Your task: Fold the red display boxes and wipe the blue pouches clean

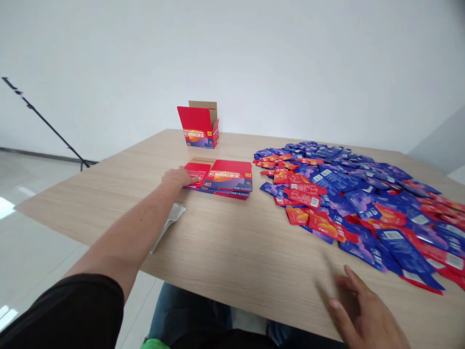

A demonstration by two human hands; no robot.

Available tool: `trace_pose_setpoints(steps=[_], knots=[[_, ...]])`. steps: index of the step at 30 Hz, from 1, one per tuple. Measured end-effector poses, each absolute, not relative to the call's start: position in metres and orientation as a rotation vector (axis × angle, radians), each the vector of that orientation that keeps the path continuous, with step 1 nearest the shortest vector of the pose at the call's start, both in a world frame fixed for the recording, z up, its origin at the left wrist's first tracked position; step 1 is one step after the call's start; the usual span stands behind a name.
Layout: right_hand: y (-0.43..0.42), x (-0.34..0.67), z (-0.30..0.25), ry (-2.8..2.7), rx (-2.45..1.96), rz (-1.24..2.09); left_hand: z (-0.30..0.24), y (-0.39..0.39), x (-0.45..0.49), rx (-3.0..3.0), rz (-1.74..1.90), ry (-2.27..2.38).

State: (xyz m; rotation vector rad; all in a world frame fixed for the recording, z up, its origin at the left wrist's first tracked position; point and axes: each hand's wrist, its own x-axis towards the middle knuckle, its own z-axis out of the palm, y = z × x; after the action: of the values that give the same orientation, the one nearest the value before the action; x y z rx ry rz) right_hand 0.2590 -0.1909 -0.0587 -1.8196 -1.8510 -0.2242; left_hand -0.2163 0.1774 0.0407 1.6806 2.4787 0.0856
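Observation:
My left hand lies with its fingertips on a stack of flat, unfolded red-and-blue printed cartons. I cannot tell whether it grips them. My right hand is at the near table edge with its fingers spread, holding nothing, a little in front of a wide spread of blue and red foil sachets. Behind the flat stack stands a red printed carton with its lid flaps up. Its inside is hidden from this angle.
The light wood table ends at a wall behind. A crumpled pale plastic sheet lies under my left forearm. A black tripod leg stands on the glossy floor at the far left.

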Motion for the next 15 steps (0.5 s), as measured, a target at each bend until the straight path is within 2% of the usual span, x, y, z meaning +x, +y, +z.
trace_pose_setpoints(steps=[15], knots=[[-0.191,0.253,-0.052,-1.824,-1.809,-0.142,0.041,0.162,-0.199,1.671,0.112,2.471]])
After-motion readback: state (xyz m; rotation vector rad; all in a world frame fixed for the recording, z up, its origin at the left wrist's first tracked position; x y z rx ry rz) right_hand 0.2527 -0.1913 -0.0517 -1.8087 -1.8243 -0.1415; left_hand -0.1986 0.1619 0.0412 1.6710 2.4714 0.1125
